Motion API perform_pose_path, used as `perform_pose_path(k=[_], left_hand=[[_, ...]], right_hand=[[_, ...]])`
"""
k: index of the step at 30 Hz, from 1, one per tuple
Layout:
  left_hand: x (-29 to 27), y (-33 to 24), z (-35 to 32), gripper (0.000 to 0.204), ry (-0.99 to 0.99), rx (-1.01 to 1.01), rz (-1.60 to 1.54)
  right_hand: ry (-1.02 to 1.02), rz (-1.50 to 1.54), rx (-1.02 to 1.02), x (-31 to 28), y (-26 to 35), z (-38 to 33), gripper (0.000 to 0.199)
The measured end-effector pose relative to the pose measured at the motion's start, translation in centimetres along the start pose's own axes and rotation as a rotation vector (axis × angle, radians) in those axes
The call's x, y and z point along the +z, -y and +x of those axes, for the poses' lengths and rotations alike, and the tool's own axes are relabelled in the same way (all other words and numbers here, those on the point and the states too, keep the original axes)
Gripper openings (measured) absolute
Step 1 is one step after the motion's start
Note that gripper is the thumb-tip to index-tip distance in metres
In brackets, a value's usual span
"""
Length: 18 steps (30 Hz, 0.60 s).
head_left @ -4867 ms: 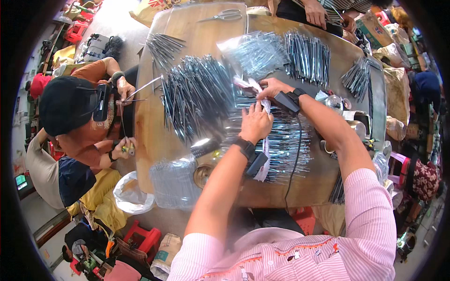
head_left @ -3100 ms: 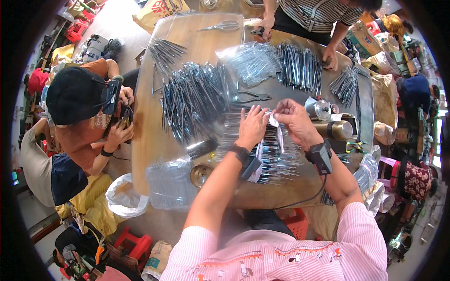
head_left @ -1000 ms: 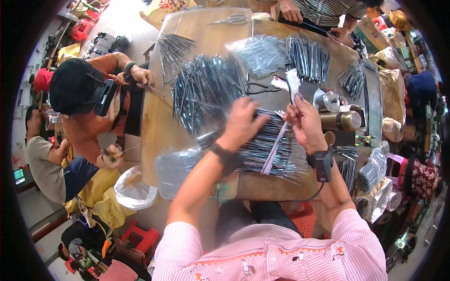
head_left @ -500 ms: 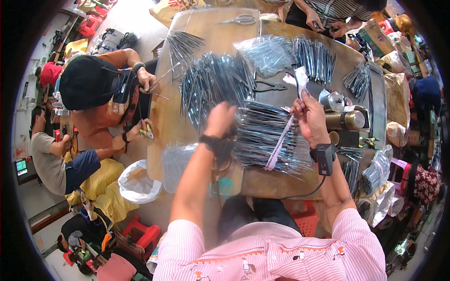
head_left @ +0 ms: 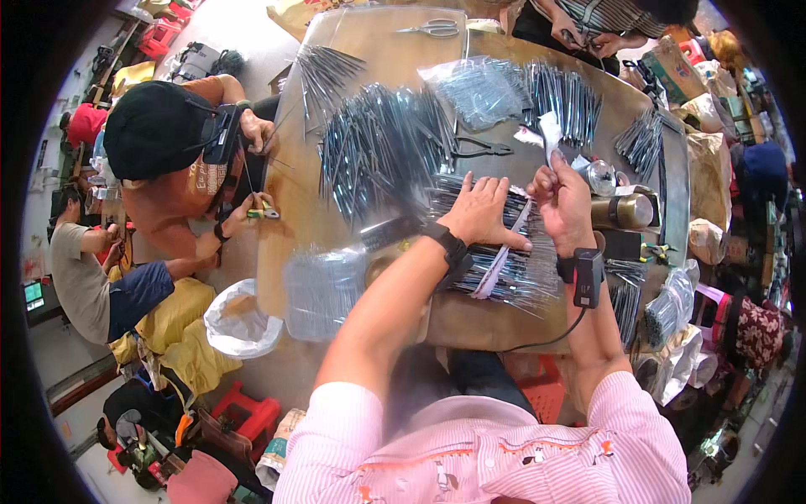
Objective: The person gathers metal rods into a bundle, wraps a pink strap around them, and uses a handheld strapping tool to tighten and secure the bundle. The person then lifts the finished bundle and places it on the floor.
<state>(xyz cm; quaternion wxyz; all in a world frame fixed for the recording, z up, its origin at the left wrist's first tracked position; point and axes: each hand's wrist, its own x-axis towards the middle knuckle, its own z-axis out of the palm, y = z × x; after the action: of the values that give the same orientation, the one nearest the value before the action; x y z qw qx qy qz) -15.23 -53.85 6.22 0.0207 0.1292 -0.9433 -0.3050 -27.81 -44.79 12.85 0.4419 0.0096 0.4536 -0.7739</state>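
Observation:
My left hand (head_left: 485, 212) lies flat with its fingers spread on top of a stack of thin dark metal rods (head_left: 529, 273). A narrow whitish strip (head_left: 495, 270) crosses the stack, partly beside my left thumb. To the right of the stack, my right hand (head_left: 562, 197) is closed on a white cloth-like strip (head_left: 550, 130), whose crumpled end sticks up past the fingers. Whether it is one piece with the strip across the stack is hidden by the hand. Beyond my left hand spreads a large heap of similar rods (head_left: 378, 151).
Black-handled pliers (head_left: 483, 148) lie behind the stack, with a bagged bundle of rods (head_left: 478, 92) farther back. A metal flask (head_left: 623, 212) stands right of my right hand. Scissors (head_left: 432, 29) rest at the far edge. A co-worker (head_left: 180, 168) holds yellow-handled pliers at left.
My left hand has moved right, from beside the large heap onto the stack, and its fingers are now spread. My right hand, still gripping the white strip, has shifted slightly right.

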Motion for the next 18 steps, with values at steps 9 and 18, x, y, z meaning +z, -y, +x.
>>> perform_pose_path(k=[9,18], left_hand=[[-0.7,-3.0,-4.3,0.134,-0.092,0.024,0.053],[2.8,-6.8,-7.0,0.128,-0.021,-0.113,0.077]], right_hand=[[0.023,0.092,0.112,1.4,1.2,-3.6,0.022],[0.078,-0.286,0.13,1.7,0.9,-13.3,0.019]])
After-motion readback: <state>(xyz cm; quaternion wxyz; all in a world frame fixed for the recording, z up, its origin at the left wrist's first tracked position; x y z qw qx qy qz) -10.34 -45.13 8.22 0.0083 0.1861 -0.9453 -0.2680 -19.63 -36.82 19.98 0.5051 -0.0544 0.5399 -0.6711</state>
